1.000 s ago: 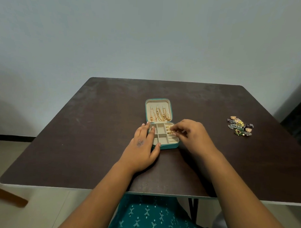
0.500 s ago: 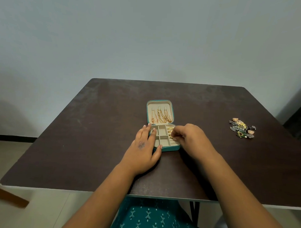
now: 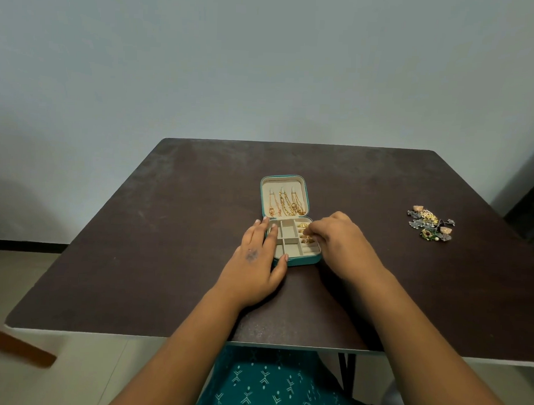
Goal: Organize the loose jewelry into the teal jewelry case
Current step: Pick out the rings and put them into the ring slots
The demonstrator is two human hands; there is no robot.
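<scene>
While open on the table [image 3: 168, 229], one teal case [image 3: 300, 260], left hand [image 3: 254, 262] flat, right hand [image 3: 340, 241] grip pinching ring [image 3: 307, 233].

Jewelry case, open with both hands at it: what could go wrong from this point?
1. The right hand has its fingertips in the ring slots of the teal jewelry case; fumbling there could dislodge the gold rings already seated.
2. Only the left hand steadies the case; if it lifts, a push could slide the case.
3. The loose jewelry pile looks tangled near the table's right edge; a hasty grab might drag pieces off.
</scene>
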